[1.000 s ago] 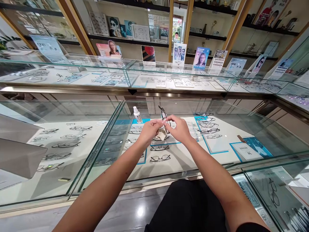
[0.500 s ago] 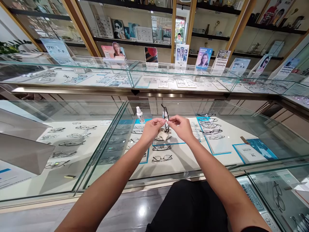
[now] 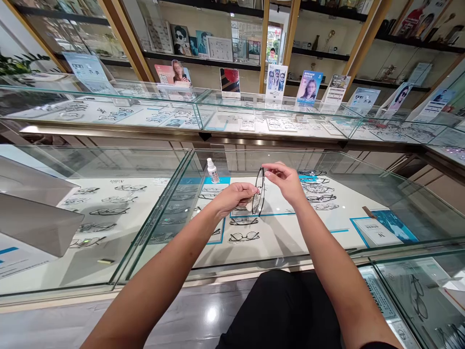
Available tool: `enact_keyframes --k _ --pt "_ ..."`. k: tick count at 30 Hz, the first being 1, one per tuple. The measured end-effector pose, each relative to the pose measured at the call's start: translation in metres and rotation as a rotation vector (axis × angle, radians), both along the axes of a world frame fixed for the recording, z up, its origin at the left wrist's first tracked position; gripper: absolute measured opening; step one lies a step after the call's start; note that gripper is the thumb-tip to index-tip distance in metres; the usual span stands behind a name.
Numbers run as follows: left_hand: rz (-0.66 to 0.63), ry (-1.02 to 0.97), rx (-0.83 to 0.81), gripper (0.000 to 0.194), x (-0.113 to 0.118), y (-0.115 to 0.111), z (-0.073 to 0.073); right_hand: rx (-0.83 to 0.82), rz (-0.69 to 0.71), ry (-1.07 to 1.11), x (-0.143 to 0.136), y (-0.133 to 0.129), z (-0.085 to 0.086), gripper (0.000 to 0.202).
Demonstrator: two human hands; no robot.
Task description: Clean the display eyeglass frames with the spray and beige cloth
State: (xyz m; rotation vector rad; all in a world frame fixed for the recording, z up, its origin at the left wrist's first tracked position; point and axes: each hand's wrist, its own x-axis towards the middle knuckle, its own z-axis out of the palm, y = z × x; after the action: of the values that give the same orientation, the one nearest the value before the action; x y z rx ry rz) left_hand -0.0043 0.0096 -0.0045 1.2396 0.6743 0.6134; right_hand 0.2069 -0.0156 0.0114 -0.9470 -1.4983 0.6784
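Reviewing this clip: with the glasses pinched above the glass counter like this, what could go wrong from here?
1. The right hand pinches the black glasses only by the top rim, so they may slip and drop onto the glass counter.
2. The left hand presses a cloth on the lower lens; uneven force might bend the thin frame.
3. The small spray bottle stands close behind the hands and could be knocked over.

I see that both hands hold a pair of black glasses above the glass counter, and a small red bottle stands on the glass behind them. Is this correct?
Not quite: in the head view the bottle is white, not red. The left hand and right hand do hold the black glasses above the glass counter.
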Motion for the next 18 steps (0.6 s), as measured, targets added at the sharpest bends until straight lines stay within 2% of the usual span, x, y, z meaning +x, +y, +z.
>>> enact_keyframes --k 8,13,18 --pt "-0.183 -0.007 -0.094 0.040 -0.014 0.006 0.005 0.005 0.077 -0.185 0.008 -0.003 0.006 0.035" --pt "-0.208 0.009 -0.110 0.040 -0.019 0.008 0.005 0.010 0.124 -0.224 0.008 -0.005 0.008 0.038" --pt "-0.216 0.003 -0.125 0.039 -0.018 0.008 0.004 0.012 0.115 -0.239 0.008 -0.006 0.009 0.038"
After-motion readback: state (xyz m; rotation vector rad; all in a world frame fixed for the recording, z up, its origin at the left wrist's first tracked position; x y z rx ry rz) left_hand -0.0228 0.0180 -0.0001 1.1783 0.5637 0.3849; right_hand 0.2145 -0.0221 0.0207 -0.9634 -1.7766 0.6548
